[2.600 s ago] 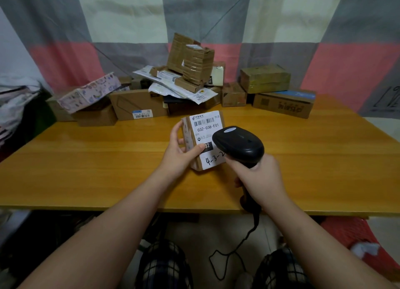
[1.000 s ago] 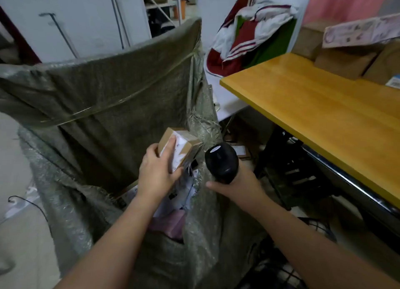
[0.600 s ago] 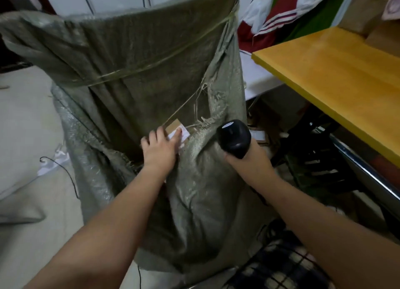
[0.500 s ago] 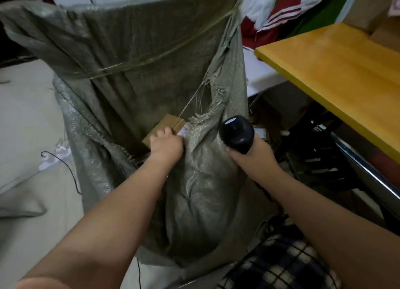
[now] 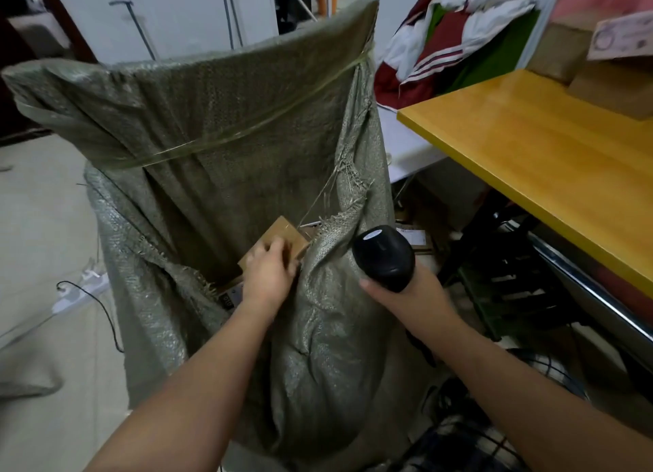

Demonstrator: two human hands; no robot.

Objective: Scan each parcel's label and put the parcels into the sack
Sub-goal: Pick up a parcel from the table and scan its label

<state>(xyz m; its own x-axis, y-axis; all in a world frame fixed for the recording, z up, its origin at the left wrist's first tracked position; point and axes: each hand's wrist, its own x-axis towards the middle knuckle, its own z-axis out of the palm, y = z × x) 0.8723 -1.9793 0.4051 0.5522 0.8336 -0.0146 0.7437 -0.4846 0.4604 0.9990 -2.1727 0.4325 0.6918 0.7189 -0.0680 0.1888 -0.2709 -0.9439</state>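
Head view: one frame.
Left hand [image 5: 269, 275]: centre frame, fingers closed on cardboard parcel [image 5: 282, 236] inside the mouth of the green woven sack [image 5: 219, 125].
Right hand [image 5: 406, 291]: fingers wrapped around black scanner [image 5: 384, 258].
Counter [image 5: 551, 174]: right.

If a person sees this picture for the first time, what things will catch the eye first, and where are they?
The big grey-green woven sack fills the middle, its mouth open. At that mouth the left hand pushes a small cardboard parcel inside, while the right hand grips a black scanner just right of the sack. The bright yellow table stands out at the right edge.
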